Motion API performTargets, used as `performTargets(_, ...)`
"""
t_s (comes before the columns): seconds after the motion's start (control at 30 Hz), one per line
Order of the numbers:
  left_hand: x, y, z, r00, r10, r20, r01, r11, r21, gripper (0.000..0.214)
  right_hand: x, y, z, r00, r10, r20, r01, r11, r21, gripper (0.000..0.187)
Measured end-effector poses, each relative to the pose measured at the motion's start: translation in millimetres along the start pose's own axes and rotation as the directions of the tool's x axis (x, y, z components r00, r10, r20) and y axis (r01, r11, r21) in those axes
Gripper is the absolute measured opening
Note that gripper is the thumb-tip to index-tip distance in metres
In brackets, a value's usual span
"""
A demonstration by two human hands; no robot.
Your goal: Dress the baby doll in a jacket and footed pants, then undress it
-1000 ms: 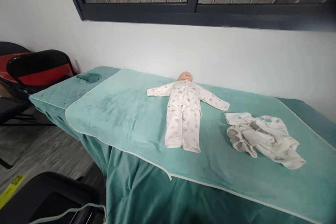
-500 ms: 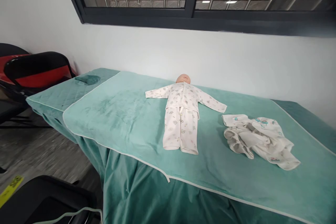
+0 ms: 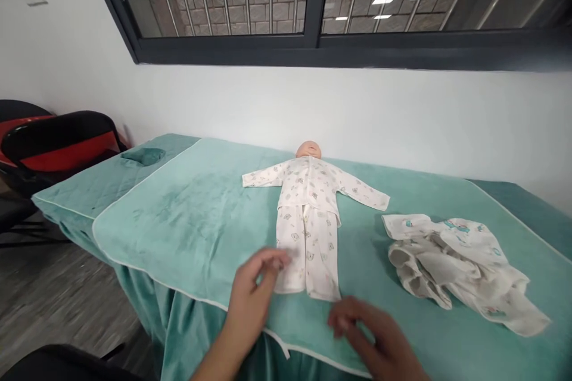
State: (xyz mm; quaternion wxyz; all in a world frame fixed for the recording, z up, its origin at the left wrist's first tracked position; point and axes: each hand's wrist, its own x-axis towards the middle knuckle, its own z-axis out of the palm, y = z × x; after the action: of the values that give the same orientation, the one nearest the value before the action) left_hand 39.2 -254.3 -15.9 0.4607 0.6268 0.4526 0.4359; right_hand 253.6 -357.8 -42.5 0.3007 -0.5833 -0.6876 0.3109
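Note:
A baby doll [image 3: 309, 202] in white printed pyjamas lies on its back on a teal-covered bed [image 3: 187, 220], head towards the wall. My left hand [image 3: 254, 292] reaches to the foot end of the doll's left trouser leg, fingers loosely curled and blurred, holding nothing I can see. My right hand [image 3: 375, 336] hovers just below the other trouser leg, fingers bent and apart, empty. A crumpled pile of white baby clothes [image 3: 456, 265] lies to the doll's right.
A white wall and a dark-framed window [image 3: 313, 6] stand behind the bed. Black and red chairs [image 3: 58, 143] sit at the left. A small teal cushion [image 3: 143, 156] rests on the bed's far left end. Grey floor shows at the lower left.
Both my hands have come into view from below, reaching towards the doll's feet. The view has moved closer to the bed and tilted slightly.

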Motion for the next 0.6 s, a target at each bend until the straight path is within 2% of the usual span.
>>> performTargets(0.03,28,5,1.1,0.998,0.039,-0.048,-0.039,0.999,0.015,0.023,29,0,-13,0.992,-0.028,-0.121,0.036,0.997,0.065,0.031)
performTargets(0.07,56,9,4.3,0.993,0.088,-0.077,-0.086,0.996,0.026,0.021,60,-2,-27,0.966,-0.054,-0.255,0.080,0.993,0.092,0.027)
performTargets(0.1,84,12,9.4,0.990,0.121,-0.065,-0.119,0.992,0.037,0.021,94,-3,-41,0.920,-0.081,-0.383,0.118,0.990,0.073,0.023)
performTargets(0.17,141,14,23.9,0.981,0.185,-0.055,-0.182,0.982,0.056,0.024,164,-3,-64,0.802,-0.059,-0.594,0.080,0.997,0.009,0.019)
performTargets(0.2,168,12,32.7,0.977,0.208,-0.048,-0.205,0.977,0.057,0.027,198,0,-74,0.756,-0.039,-0.654,0.035,0.999,-0.019,0.018)
performTargets(0.27,220,6,51.8,0.970,0.241,-0.033,-0.238,0.969,0.064,0.032,258,12,-87,0.715,0.028,-0.698,-0.095,0.994,-0.057,0.018)
performTargets(0.33,262,-3,69.9,0.964,0.264,0.001,-0.263,0.959,0.108,0.035,300,30,-90,0.726,0.119,-0.677,-0.211,0.976,-0.054,0.019)
performTargets(0.43,299,-19,87.6,0.937,0.331,0.110,-0.349,0.878,0.329,0.039,328,52,-84,0.763,0.209,-0.612,-0.292,0.956,-0.037,0.018)
performTargets(0.53,308,-29,90.4,0.919,0.338,0.204,-0.393,0.737,0.550,0.044,331,59,-77,0.797,0.177,-0.577,-0.252,0.966,-0.052,0.027)
performTargets(0.6,305,-31,87.6,0.927,0.310,0.210,-0.372,0.698,0.611,0.046,331,58,-77,0.806,0.169,-0.567,-0.244,0.968,-0.058,0.030)
